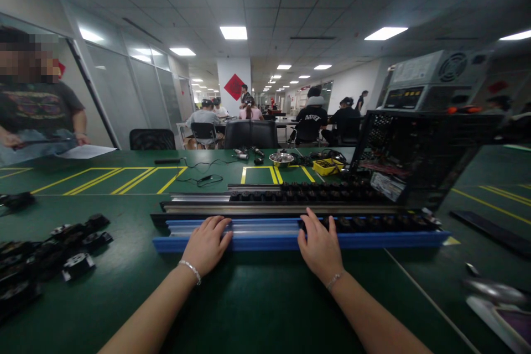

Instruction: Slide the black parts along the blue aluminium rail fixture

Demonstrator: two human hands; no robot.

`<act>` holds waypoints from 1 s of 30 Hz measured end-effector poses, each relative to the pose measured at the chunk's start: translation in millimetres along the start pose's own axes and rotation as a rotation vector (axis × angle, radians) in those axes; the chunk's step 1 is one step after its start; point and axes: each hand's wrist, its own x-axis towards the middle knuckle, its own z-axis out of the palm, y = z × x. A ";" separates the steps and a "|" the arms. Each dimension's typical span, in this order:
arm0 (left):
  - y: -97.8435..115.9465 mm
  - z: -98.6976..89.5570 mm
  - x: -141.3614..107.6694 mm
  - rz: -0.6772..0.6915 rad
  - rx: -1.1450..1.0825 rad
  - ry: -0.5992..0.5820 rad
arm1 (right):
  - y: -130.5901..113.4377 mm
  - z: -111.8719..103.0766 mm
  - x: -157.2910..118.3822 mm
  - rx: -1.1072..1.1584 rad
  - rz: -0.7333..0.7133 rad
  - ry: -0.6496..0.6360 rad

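Note:
A long blue rail (265,243) with a channel along its length lies across the green table in front of me. Several small black parts (373,223) sit in a row in its right half, while clear channel shows further left. My left hand (208,243) grips the rail left of its middle, fingers over the top and thumb on the near side. Near the left end of the black row, my right hand (321,246) holds the rail across its width, fingers partly spread. Its curled fingertips are partly hidden. Behind lie more long rails (199,207), some with black parts.
Loose black parts (78,265) lie at left. An open computer case (415,160) with power supplies (435,74) on top stands right. Behind are a metal bowl (282,159), a yellow tray (327,166) and cables (207,178). A person (37,105) stands across the table.

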 end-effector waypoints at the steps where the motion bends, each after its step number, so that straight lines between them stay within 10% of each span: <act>1: 0.0 -0.3 -0.1 0.003 -0.004 0.004 | -0.3 0.2 -0.1 0.004 -0.004 0.002; 30: -1.0 2.5 -2.6 0.004 -0.002 0.034 | -3.5 -7.8 0.2 -0.010 0.049 0.027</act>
